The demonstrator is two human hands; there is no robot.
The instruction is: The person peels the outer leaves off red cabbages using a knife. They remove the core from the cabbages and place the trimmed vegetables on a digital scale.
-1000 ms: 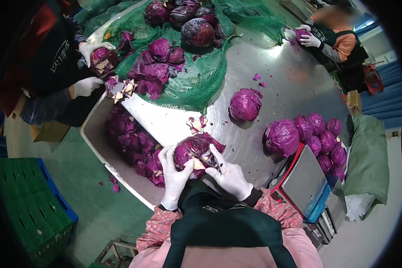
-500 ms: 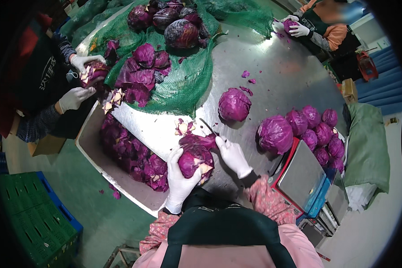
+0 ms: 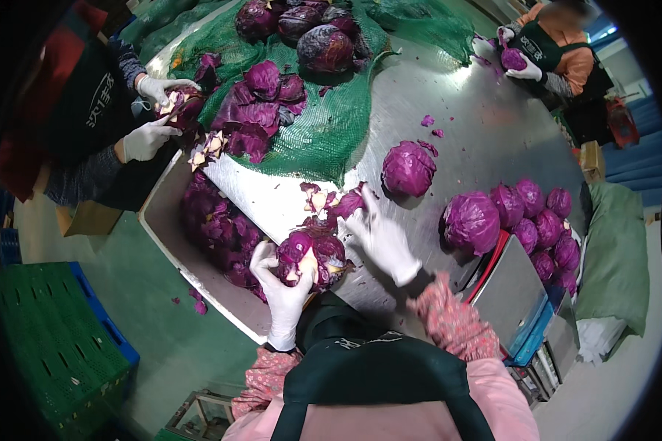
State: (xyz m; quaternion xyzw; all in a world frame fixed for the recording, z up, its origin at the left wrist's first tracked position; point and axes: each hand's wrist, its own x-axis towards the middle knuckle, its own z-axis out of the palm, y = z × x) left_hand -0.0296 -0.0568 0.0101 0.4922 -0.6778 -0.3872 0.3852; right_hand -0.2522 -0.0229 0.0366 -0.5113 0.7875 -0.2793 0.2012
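My left hand (image 3: 279, 283), white-gloved, grips a red cabbage (image 3: 329, 253) from its left side. The cabbage's pale cut stem end faces me, above the table's near edge. Just beyond it, my right hand (image 3: 381, 241) has its thumb and an outstretched finger about a loose purple cabbage leaf (image 3: 351, 203). I cannot make out a knife in this hand now. Left of that leaf lies a pale cut cabbage core (image 3: 318, 199). A whole, peeled red cabbage (image 3: 408, 169) sits farther off to the right.
A white-rimmed bin (image 3: 171, 251) of trimmings stands left. Peeled cabbages (image 3: 535, 220) are piled right, beside a scale (image 3: 502, 283). Unpeeled cabbages (image 3: 325, 48) lie on green netting (image 3: 305, 151). Co-workers' gloved hands (image 3: 147, 140) hold cabbages at left and far right (image 3: 524, 67).
My right hand has moved left and away from me along with the leaf. The knife seen in it before no longer shows. My left hand has tilted the cabbage.
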